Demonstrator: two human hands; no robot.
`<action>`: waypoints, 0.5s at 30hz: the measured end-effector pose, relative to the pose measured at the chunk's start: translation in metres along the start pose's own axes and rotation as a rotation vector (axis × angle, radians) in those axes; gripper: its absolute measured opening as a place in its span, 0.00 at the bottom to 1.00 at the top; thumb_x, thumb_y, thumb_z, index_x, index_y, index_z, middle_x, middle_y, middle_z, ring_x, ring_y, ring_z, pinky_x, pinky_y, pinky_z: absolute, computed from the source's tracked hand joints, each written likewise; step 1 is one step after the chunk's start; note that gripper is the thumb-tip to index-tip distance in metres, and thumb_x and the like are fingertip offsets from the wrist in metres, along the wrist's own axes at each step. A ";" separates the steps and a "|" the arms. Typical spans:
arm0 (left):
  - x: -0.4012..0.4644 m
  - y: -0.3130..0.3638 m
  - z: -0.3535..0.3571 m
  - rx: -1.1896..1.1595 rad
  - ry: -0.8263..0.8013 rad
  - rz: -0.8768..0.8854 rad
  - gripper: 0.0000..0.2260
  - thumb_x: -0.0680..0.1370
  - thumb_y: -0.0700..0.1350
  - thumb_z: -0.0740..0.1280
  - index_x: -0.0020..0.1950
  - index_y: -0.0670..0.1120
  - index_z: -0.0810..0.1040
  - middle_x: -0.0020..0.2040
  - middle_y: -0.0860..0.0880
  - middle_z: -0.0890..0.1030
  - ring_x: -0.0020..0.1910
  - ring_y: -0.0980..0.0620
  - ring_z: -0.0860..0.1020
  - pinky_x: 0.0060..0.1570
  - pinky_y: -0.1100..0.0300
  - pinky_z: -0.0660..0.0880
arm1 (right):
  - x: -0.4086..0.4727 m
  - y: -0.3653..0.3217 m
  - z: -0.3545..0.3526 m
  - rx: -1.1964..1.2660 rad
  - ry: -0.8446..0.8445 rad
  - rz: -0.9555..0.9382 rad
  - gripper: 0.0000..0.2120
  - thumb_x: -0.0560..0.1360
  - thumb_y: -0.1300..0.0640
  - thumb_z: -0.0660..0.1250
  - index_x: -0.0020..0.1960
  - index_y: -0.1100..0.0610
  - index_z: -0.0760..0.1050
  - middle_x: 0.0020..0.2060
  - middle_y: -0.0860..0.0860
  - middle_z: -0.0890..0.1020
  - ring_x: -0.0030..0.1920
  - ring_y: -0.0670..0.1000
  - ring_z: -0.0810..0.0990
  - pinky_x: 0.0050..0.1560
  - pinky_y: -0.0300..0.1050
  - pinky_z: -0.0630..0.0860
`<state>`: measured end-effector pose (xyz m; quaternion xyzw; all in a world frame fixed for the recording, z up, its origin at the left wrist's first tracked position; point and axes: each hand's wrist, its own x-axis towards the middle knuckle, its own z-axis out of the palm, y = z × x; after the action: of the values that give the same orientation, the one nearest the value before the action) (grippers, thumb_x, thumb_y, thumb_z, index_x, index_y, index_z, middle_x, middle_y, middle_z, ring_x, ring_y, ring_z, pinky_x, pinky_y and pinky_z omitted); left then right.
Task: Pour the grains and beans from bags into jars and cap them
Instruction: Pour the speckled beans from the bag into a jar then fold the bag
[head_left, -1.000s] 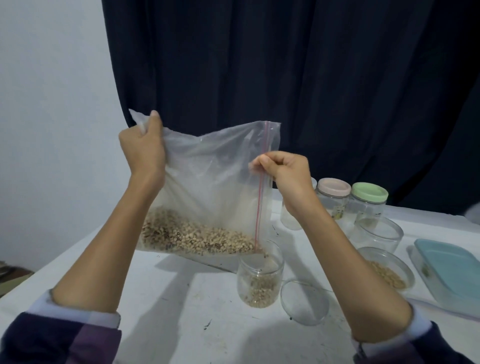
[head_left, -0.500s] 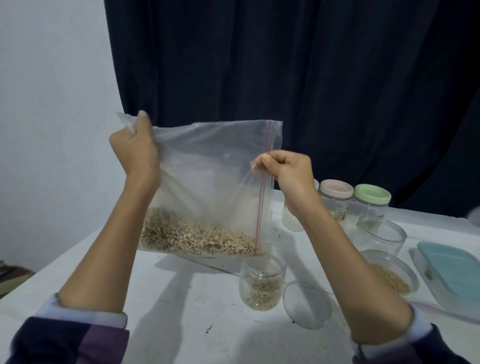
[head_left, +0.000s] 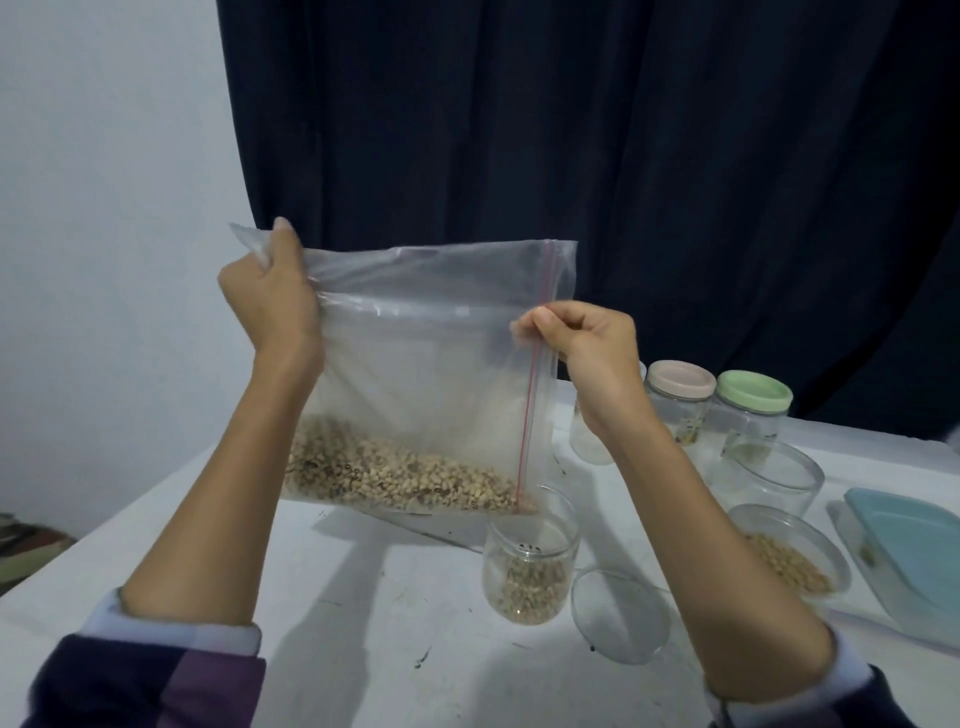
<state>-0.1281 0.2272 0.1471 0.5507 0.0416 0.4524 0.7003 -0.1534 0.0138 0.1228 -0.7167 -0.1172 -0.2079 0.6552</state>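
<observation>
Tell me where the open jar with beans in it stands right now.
In the head view the open jar stands on the white table, right of centre, just under the bag's lower corner, with a clear lid lying at its right.

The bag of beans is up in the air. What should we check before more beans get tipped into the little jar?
1. Both hands hold the bag: ok. The left hand grips the top corner, the right hand pinches the red zip strip.
2. Bag's low corner is above the open jar: ok.
3. Jar has room: ok, beans fill only its lower part.
4. Jar stands upright on the table: ok.
5. Zip open at the low corner: cannot tell.
6. Clear lid nearby for capping: ok, it lies beside the jar.
</observation>
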 end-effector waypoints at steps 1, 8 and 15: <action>0.000 0.000 0.001 0.006 -0.010 0.005 0.23 0.78 0.46 0.64 0.28 0.49 0.55 0.18 0.58 0.59 0.22 0.60 0.58 0.27 0.63 0.58 | 0.000 0.001 0.001 -0.002 -0.004 -0.004 0.11 0.77 0.65 0.65 0.38 0.58 0.82 0.37 0.52 0.84 0.42 0.45 0.82 0.51 0.35 0.77; 0.003 -0.002 0.000 0.006 0.014 -0.007 0.22 0.78 0.47 0.64 0.28 0.49 0.56 0.19 0.58 0.60 0.24 0.59 0.59 0.28 0.61 0.59 | 0.001 0.000 0.001 0.013 -0.009 0.000 0.12 0.77 0.65 0.65 0.38 0.57 0.81 0.37 0.52 0.84 0.42 0.45 0.82 0.53 0.39 0.78; 0.001 -0.004 0.000 0.018 0.002 0.003 0.22 0.78 0.46 0.64 0.28 0.49 0.56 0.18 0.58 0.59 0.23 0.60 0.59 0.27 0.62 0.58 | 0.001 0.002 0.000 0.019 -0.002 0.012 0.11 0.77 0.65 0.65 0.39 0.58 0.82 0.37 0.52 0.84 0.41 0.45 0.82 0.53 0.38 0.77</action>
<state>-0.1250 0.2281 0.1441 0.5565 0.0455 0.4533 0.6948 -0.1513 0.0137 0.1214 -0.7114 -0.1153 -0.2020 0.6632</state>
